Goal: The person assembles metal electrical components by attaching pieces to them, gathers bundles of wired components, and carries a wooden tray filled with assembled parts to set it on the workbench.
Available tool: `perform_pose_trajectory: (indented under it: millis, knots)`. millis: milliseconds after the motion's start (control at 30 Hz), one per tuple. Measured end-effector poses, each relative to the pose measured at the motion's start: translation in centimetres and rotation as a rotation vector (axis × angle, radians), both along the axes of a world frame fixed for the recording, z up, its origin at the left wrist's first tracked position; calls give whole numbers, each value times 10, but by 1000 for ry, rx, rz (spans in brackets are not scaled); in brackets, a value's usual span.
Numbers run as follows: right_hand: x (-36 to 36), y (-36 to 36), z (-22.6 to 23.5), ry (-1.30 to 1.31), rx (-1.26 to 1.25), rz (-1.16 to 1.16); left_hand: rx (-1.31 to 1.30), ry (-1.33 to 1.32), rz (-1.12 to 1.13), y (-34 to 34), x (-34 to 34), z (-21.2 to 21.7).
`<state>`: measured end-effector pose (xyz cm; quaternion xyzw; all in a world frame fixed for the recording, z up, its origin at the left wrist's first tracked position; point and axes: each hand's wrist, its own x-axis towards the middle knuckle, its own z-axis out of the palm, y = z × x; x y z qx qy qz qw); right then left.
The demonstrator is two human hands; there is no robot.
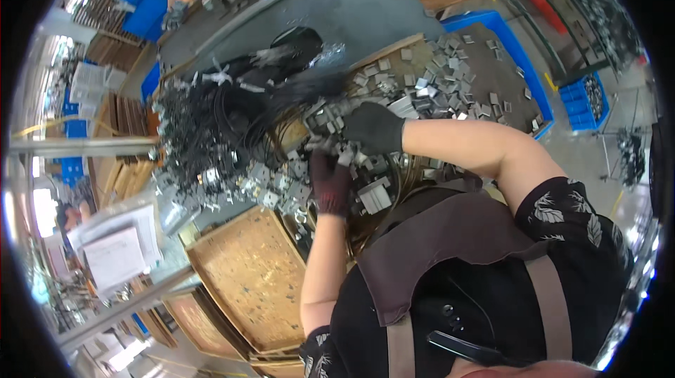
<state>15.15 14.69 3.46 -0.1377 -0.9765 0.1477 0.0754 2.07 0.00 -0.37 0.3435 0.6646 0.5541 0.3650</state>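
We're at the handling step, it seems: our right hand (376,128) is right at a metal part (325,119), our left hand (330,181) just nearer us, loose pieces (271,188) and black cables (232,107) to the left. Fingers are partly hidden; spread or pinching, we can't tell. Next, we judge, calls for a sure grip.

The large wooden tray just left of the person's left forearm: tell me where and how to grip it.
Probably best by its left rim, coming from the person's left, fingers outside and thumb over the edge. The wooden tray is broad and shallow, with a raised rim to pinch, while the left forearm crowds its right side.
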Motion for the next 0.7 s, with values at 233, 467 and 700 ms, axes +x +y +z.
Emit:
perform_pose_trajectory:
  millis: [233, 467, 700]
  knots:
    - [42, 73, -3, 356, -344, -343, 62, -600, 216, -30, -47, 47]
    - [23, 118, -2, -279, -618, -81, -157, -377, 396, 22, -103, 65]
    - [55, 154, 25, 57, 146, -80, -52, -1057, 99, -20, -79, 52]
